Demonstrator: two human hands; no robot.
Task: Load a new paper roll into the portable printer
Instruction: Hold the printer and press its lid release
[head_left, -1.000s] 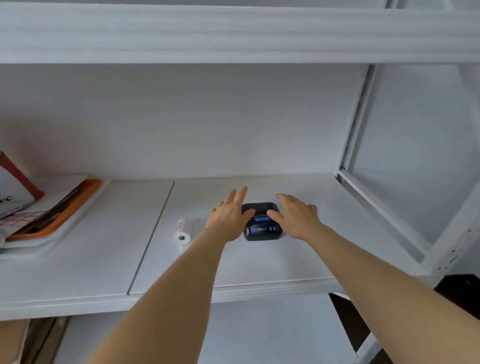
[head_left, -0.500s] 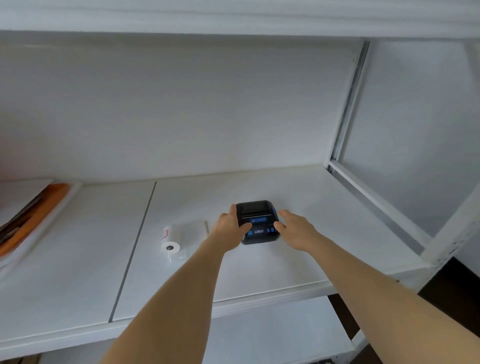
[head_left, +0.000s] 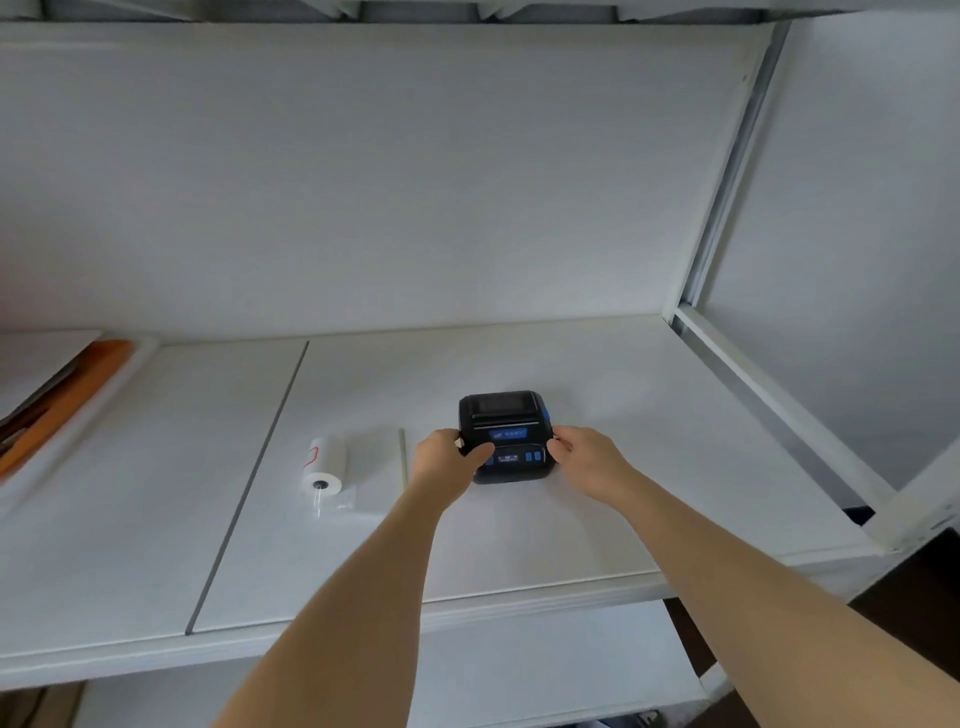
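A small black portable printer (head_left: 503, 425) with blue buttons and a blue label rests on the white shelf (head_left: 597, 509), its lid closed. My left hand (head_left: 448, 457) grips its left side, thumb laid across the front panel. My right hand (head_left: 587, 456) holds the right side with its fingertips. A white paper roll (head_left: 324, 463) in clear wrap with a red mark lies on its side to the left of the printer, apart from both hands.
An orange-and-white tray (head_left: 78, 384) with papers sits at the shelf's far left. A seam (head_left: 249, 483) runs front to back in the shelf board. A metal upright and rail (head_left: 737, 374) bound the right side; another shelf is overhead.
Both hands closed in from above the printer and now grip its two sides. The view has shifted closer, moving the tray toward the left edge.
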